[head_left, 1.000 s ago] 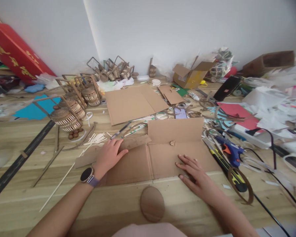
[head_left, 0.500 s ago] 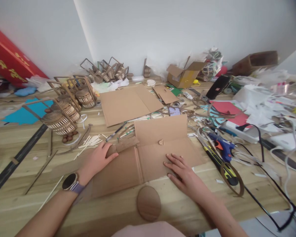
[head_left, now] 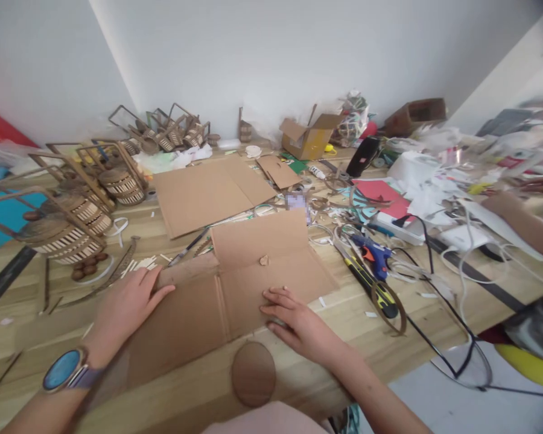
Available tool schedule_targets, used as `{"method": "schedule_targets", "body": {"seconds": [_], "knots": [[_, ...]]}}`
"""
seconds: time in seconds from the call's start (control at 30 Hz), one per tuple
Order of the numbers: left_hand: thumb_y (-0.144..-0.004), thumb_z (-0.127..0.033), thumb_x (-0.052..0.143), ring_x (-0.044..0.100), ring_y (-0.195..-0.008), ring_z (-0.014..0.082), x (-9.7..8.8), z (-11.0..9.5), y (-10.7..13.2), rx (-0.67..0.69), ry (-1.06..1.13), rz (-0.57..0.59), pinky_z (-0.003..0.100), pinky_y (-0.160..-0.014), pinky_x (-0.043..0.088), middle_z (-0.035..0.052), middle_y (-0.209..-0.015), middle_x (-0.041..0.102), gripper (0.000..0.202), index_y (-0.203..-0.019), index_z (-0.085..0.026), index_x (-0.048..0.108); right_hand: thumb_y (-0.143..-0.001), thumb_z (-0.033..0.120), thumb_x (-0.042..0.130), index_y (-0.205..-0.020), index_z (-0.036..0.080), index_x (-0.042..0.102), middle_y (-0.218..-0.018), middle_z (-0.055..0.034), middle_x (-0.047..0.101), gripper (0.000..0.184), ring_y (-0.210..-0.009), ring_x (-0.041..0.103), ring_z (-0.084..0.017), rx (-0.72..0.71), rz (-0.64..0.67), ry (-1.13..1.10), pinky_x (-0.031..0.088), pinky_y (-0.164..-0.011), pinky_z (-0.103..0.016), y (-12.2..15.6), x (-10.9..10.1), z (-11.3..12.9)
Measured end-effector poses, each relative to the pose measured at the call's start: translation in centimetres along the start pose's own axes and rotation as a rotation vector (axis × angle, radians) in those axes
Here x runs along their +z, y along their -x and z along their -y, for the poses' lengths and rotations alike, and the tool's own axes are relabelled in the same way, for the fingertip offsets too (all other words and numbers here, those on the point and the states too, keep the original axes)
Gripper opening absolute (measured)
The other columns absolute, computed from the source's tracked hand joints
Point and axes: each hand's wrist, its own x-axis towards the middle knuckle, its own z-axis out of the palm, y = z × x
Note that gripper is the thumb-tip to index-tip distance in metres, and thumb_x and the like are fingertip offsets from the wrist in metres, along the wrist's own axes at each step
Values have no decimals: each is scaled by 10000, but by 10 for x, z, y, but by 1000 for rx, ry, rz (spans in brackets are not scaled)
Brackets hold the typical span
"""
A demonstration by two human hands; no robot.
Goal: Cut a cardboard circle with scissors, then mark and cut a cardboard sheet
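Observation:
A flattened brown cardboard sheet (head_left: 248,283) with creased flaps lies on the wooden table in front of me. My left hand (head_left: 124,304), fingers spread, rests flat on its left flap. My right hand (head_left: 294,316) lies flat and open on the sheet's near right part. A round cardboard disc (head_left: 253,372) sits at the table's near edge between my arms. A watch (head_left: 63,369) is on my left wrist.
Woven cardboard baskets (head_left: 67,217) stand at the left, another cardboard sheet (head_left: 203,193) lies behind. A utility knife (head_left: 371,286), a blue glue gun (head_left: 375,253), a cardboard ring (head_left: 393,307) and black cables (head_left: 447,337) lie to the right. Another person's arm (head_left: 525,217) is at far right.
My view has swung to the right, so everything shifted left in frame. My left hand slid back along the left flap; my right hand stays flat on the sheet. Another person's arm came into view.

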Motion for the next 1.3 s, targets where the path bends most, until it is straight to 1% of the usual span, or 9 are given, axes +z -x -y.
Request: {"method": "schedule_targets", "body": {"seconds": [0.2, 0.3, 0.4, 0.53, 0.73, 0.93, 1.03, 1.17, 1.3], "knots": [[-1012, -490, 311, 648, -875, 344, -23, 0, -26, 31, -172, -43, 382, -699, 465, 156, -896, 664, 500, -1075, -125, 648, -987, 281, 524, -1267, 215, 687, -1329, -108, 691, 330, -1234, 639, -205, 174, -129, 64, 520, -1042, -346, 20, -19, -18], [-1015, -476, 323, 639, -846, 338, -31, 6, -36, 27, -196, -85, 379, -675, 443, 151, -876, 641, 486, -1076, -118, 646, -1006, 323, 464, -1229, 209, 699, -1261, -121, 719, 344, -1168, 668, -248, 405, -239, 188, 534, -1006, -404, 37, -41, -42], [-1012, -476, 367, 631, -867, 343, -42, 5, -51, 23, -226, -89, 381, -672, 429, 162, -907, 644, 458, -1073, -118, 645, -1000, 282, 404, -1195, 81, 684, -1205, -236, 708, 397, -1144, 656, -356, 683, -334, 364, 505, -988, -523, 50, -64, -71], [-1014, -471, 425, 637, -911, 328, -55, -4, -77, 49, -223, -47, 357, -672, 416, 159, -956, 665, 401, -1020, -135, 643, -931, 287, 544, -1153, 45, 685, -1152, -276, 707, 357, -1096, 649, -433, 865, -286, 531, 492, -937, -563, 53, -81, -96], [-989, -474, 494, 645, -942, 344, -57, -2, -94, 33, -156, -21, 363, -709, 452, 166, -978, 670, 393, -1004, -121, 665, -888, 288, 591, -966, 97, 707, -1027, -269, 720, 237, -994, 681, -433, 932, -218, 594, 512, -802, -504, 46, -86, -108], [-995, -444, 477, 644, -953, 348, -53, -6, -109, -13, -78, -29, 385, -758, 486, 173, -976, 678, 390, -989, -116, 688, -755, 377, 643, -606, 230, 563, -720, -131, 709, 224, -677, 693, -311, 952, -266, 410, 457, -573, -360, 38, -94, -127], [-995, -389, 497, 608, -1072, 373, -49, -18, -124, -9, -7, -69, 438, -880, 478, 209, -1066, 677, 383, -1134, -76, 667, -699, 400, 637, -554, 262, 510, -607, -73, 655, 237, -635, 662, -292, 940, -376, 264, 425, -549, -344, 35, -102, -125], [-1004, -256, 481, 477, -1295, 357, -35, -45, -128, 56, 95, -125, 489, -1076, 368, 236, -1377, 563, 451, -1417, -77, 496, -674, 454, 648, -628, 255, 591, -555, -40, 626, 212, -585, 622, -283, 922, -575, 0, 435, -571, -368, 39, -119, -110], [-1002, -310, 524, 619, -1037, 265, -7, -72, -107, 214, 216, -22, 380, -933, 483, 102, -1065, 714, 255, -1132, -175, 696, -670, 520, 690, -853, 233, 629, -661, -17, 651, 346, -622, 629, -238, 838, -870, -484, 503, -606, -364, 40, -127, -96]]}}
